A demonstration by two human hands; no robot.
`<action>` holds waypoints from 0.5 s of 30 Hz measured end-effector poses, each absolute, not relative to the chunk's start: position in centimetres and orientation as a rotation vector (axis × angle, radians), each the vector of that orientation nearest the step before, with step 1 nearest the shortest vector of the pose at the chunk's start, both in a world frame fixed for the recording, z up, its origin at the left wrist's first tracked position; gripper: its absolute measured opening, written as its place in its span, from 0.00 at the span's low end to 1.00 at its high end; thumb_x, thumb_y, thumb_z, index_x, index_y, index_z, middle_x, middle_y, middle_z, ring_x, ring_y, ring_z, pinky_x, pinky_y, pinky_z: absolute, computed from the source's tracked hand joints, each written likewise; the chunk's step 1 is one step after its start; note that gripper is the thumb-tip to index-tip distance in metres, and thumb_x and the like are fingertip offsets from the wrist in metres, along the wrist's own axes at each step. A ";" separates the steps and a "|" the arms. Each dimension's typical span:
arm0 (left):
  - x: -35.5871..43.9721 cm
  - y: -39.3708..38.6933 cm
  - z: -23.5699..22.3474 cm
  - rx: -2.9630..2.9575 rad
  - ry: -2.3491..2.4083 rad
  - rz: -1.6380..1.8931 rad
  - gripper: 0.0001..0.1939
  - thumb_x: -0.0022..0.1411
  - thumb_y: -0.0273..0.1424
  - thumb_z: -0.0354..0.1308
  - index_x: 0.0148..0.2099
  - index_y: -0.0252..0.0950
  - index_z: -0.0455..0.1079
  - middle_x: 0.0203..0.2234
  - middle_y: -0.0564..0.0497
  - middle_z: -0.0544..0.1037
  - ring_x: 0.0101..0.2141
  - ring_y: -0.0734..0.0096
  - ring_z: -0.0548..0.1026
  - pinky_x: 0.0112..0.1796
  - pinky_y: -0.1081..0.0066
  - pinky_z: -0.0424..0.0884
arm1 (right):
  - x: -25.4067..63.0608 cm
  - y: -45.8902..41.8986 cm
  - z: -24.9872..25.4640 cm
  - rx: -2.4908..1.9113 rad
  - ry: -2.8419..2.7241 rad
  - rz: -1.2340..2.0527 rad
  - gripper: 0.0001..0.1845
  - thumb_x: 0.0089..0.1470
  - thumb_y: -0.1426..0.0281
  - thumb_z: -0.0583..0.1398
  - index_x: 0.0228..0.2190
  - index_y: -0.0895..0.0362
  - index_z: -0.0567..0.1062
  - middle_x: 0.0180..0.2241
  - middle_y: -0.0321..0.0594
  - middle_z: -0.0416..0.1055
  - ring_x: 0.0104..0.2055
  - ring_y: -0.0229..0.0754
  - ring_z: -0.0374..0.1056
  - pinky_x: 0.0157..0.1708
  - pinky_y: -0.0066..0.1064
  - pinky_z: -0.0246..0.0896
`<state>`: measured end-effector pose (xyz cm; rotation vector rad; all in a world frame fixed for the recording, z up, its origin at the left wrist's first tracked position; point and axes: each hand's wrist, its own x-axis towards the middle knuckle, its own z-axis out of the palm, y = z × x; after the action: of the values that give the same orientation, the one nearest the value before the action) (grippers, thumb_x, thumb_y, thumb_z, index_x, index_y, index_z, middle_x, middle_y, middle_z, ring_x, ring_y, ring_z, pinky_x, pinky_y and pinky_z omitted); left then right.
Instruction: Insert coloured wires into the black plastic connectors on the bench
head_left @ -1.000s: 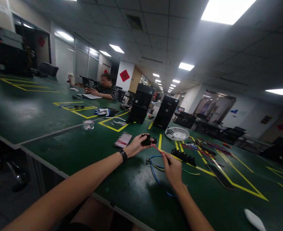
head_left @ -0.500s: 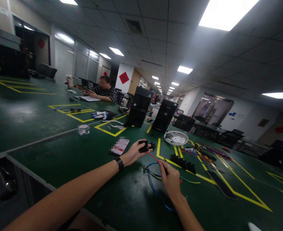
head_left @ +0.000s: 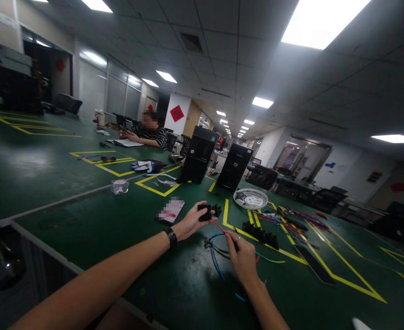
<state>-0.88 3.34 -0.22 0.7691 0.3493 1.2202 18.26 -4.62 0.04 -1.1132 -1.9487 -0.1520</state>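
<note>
Held in my left hand is a black blocky part with jagged edges, perhaps a terminal block; its exact kind is too small to tell. My right hand pinches a red wire, whose far end reaches the black part. A thin dark tool seems to lie in the right hand too, mostly hidden by the fingers. Below the hands, a loop of blue wire with yellow-green wire rests on the green table.
Similar black parts lie right of my hands, near a white round basket and a heap of coloured wires. Two black computer towers stand behind. A phone-like slab lies left. Another person sits across the table.
Both hands stay nearly in place, still holding the black part and the red wire. The view has shifted very slightly.
</note>
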 end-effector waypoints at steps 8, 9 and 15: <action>-0.8 3.3 -0.1 0.728 0.410 1.242 0.24 0.60 0.25 0.58 0.56 0.36 0.54 0.45 0.37 0.72 0.41 0.60 0.78 0.48 0.53 0.71 | 18.4 -4.6 -0.3 -1.088 -2.010 -0.194 0.14 0.61 0.68 0.53 0.41 0.56 0.77 0.37 0.43 0.78 0.38 0.44 0.75 0.39 0.33 0.70; -0.8 3.3 0.0 0.722 0.425 1.240 0.25 0.60 0.24 0.58 0.57 0.36 0.54 0.45 0.36 0.71 0.42 0.60 0.77 0.48 0.54 0.71 | 18.4 -4.6 -0.3 -1.086 -2.022 -0.196 0.14 0.61 0.68 0.52 0.41 0.56 0.76 0.37 0.43 0.78 0.38 0.44 0.75 0.39 0.33 0.70; -0.8 3.1 -0.1 0.726 0.465 1.226 0.25 0.60 0.24 0.58 0.56 0.37 0.54 0.46 0.37 0.71 0.43 0.60 0.77 0.48 0.54 0.71 | 18.4 -4.7 -0.4 -1.092 -2.096 -0.206 0.14 0.62 0.69 0.52 0.44 0.56 0.75 0.39 0.43 0.77 0.39 0.43 0.74 0.41 0.33 0.69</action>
<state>-0.78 3.08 -0.09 0.7263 0.4648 1.2258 18.43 -4.67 -0.37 -1.0923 -2.0955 -0.2060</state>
